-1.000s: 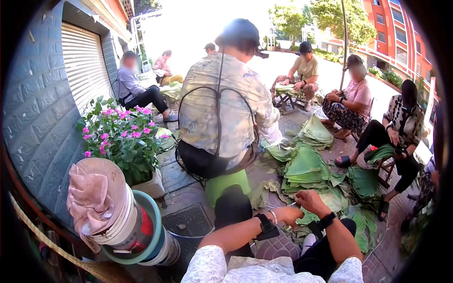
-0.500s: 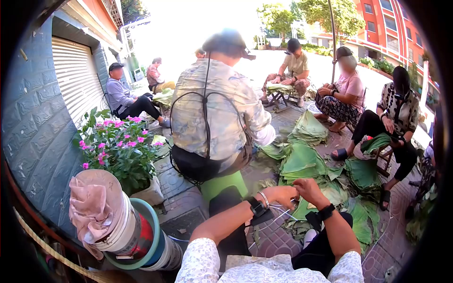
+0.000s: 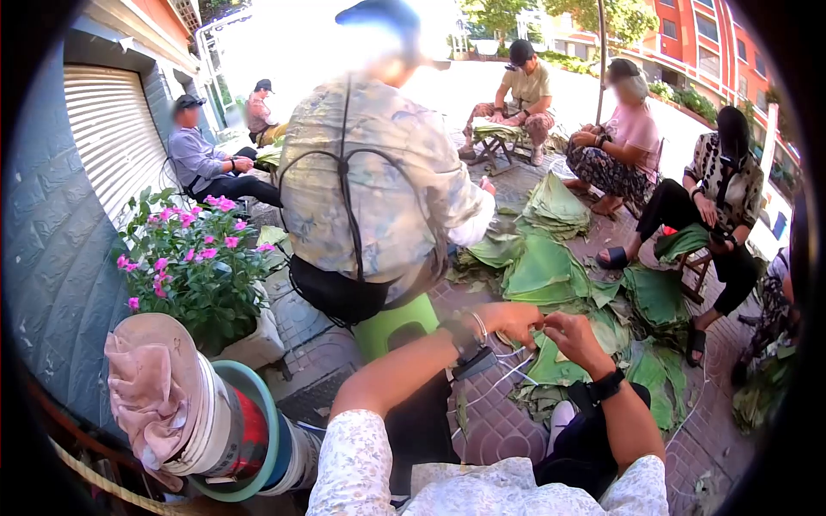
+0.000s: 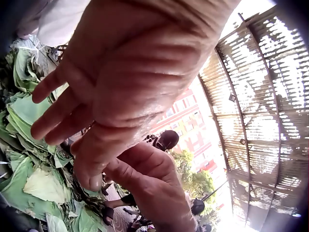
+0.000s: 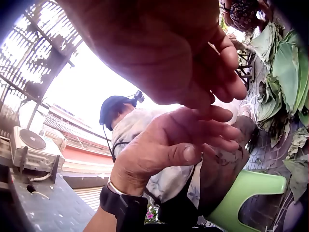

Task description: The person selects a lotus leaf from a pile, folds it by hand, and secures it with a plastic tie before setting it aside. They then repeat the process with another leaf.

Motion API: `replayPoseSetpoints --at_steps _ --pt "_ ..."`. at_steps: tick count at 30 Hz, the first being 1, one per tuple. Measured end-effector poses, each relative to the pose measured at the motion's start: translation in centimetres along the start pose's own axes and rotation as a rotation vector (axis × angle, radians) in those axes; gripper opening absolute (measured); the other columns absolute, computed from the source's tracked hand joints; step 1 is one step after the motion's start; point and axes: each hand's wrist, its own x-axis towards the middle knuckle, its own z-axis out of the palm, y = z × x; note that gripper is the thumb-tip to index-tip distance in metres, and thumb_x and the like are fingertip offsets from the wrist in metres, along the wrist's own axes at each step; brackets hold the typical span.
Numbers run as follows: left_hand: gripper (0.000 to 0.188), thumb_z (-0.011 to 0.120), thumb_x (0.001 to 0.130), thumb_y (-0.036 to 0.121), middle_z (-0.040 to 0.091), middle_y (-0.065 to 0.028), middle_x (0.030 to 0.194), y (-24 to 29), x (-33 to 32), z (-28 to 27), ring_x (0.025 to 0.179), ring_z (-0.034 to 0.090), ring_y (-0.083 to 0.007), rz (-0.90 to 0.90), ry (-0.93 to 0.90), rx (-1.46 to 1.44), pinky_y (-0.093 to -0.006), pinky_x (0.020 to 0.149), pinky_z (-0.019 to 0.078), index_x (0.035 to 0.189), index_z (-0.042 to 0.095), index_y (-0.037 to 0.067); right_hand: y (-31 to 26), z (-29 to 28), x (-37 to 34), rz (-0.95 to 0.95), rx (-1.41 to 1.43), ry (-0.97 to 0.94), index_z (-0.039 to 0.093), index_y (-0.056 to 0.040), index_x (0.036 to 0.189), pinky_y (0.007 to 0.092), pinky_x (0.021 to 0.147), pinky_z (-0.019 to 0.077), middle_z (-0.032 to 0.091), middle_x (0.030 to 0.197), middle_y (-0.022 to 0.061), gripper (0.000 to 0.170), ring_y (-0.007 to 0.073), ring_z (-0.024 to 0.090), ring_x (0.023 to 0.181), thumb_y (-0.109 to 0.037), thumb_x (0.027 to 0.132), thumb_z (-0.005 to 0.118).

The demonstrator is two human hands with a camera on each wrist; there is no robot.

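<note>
My left hand point(image 3: 516, 322) and right hand point(image 3: 575, 337) meet in front of my lap, above the leaf pile. In the left wrist view the left hand point(image 4: 130, 87) has several fingers stretched out, its thumb tip close to the right hand point(image 4: 154, 186). From the right wrist, the left hand point(image 5: 164, 142) shows its thumb apart from its fingers. The right hand point(image 5: 159, 53) curls its fingers just above; I cannot tell whether it pinches something thin. Below the hands lie large flat green leaves point(image 3: 546, 279), stacked and scattered. A white cord point(image 3: 516, 370) shows beneath the left hand.
A person in a patterned jacket point(image 3: 366, 172) sits close ahead on a green stool point(image 3: 396, 327). Buckets point(image 3: 237, 430) with a pink cloth point(image 3: 146, 387) and a pink-flowered plant point(image 3: 194, 275) stand at left. Several seated people are around, one in a spotted shirt point(image 3: 740, 185) at right.
The head view has shifted, so the surroundings sit further left. My hands have come closer together and slightly higher in view, and the left fingers have straightened somewhat.
</note>
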Motion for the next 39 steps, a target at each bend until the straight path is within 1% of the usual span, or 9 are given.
replayPoseSetpoints --at_steps 4,7,11,20,26,32,33,36,39 --pt "0.046 0.069 0.07 0.026 0.063 -0.0185 0.084 0.2 -0.5 0.2 0.081 0.061 -0.0347 0.068 0.116 -0.04 -0.0406 0.07 0.047 0.106 0.059 -0.001 1.0 0.0 0.2 0.026 -0.012 0.014 0.064 -0.0005 0.092 0.0342 0.063 0.0475 0.065 0.079 0.016 0.017 0.0273 0.063 0.069 -0.013 0.082 0.061" --pt "0.046 0.07 0.07 0.024 0.063 -0.02 0.084 1.6 -0.7 1.1 0.082 0.06 -0.0361 -0.081 -0.069 -0.02 -0.0418 0.071 0.0463 0.107 0.058 -0.001 0.8 -0.5 0.1 0.116 -0.004 -0.016 0.063 0.0004 0.094 0.0347 0.062 0.0476 0.065 0.077 0.0158 0.019 0.0271 0.062 0.068 -0.014 0.082 0.061" --pt "0.051 0.069 0.069 0.022 0.062 -0.0221 0.086 1.1 -0.5 3.1 0.084 0.06 -0.037 -0.009 -0.157 0.014 -0.0431 0.071 0.046 0.113 0.055 -0.001 2.1 -0.3 0.0 0.114 0.045 -0.027 0.062 0.0005 0.097 0.0348 0.062 0.0476 0.063 0.073 0.0143 0.022 0.0265 0.062 0.066 -0.014 0.081 0.061" --pt "0.044 0.069 0.07 0.022 0.062 -0.0199 0.083 4.5 -0.7 3.9 0.085 0.059 -0.0393 0.071 -0.121 0.082 -0.0463 0.072 0.0462 0.104 0.053 -0.001 2.4 -1.0 1.4 0.044 -0.041 -0.07 0.062 0.0001 0.093 0.0358 0.062 0.0478 0.062 0.073 0.0167 0.02 0.0275 0.062 0.067 -0.014 0.078 0.062" --pt "0.039 0.07 0.07 0.02 0.061 -0.0183 0.078 6.3 -0.5 5.4 0.082 0.061 -0.0373 0.132 -0.188 0.138 -0.0445 0.069 0.0468 0.096 0.051 -0.001 6.9 -1.7 3.2 0.135 -0.033 -0.084 0.064 0.0011 0.083 0.0345 0.062 0.0482 0.063 0.071 0.0159 0.017 0.0253 0.062 0.066 -0.014 0.074 0.064" --pt "0.038 0.072 0.069 0.021 0.061 -0.0143 0.078 6.2 -0.8 6.5 0.079 0.062 -0.0339 0.237 -0.071 0.18 -0.0433 0.067 0.0471 0.094 0.051 0.001 12.3 -0.5 3.9 0.278 -0.074 -0.176 0.065 -0.0005 0.074 0.036 0.057 0.047 0.061 0.065 0.0155 0.017 0.0251 0.061 0.06 -0.017 0.07 0.065" --pt "0.038 0.072 0.069 0.02 0.061 -0.0135 0.079 6.2 -0.8 6.6 0.079 0.062 -0.033 0.231 -0.051 0.203 -0.0429 0.067 0.0469 0.095 0.051 0.001 12.8 -0.5 4.3 0.376 -0.182 -0.353 0.065 0.0017 0.093 0.0322 0.065 0.0502 0.068 0.077 0.0126 0.024 0.0202 0.064 0.071 -0.016 0.077 0.066" --pt "0.037 0.071 0.07 0.02 0.061 -0.0114 0.08 6.8 -0.9 7.2 0.078 0.063 -0.0304 0.237 -0.029 0.254 -0.0412 0.067 0.0462 0.095 0.052 0.003 18.1 1.9 2.9 0.262 -0.397 -0.407 0.065 0.0007 0.09 0.035 0.063 0.0496 0.067 0.076 0.0141 0.026 0.0246 0.064 0.07 -0.019 0.074 0.067" --pt "0.038 0.071 0.07 0.022 0.061 -0.0101 0.081 7.5 -1.0 8.2 0.078 0.063 -0.0281 0.278 -0.072 0.282 -0.0388 0.068 0.0451 0.096 0.052 0.003 21.0 2.1 0.3 0.196 -0.383 -0.352 0.059 -0.001 0.069 0.0434 0.058 0.0448 0.058 0.067 0.0196 0.02 0.0371 0.057 0.064 -0.021 0.067 0.061"
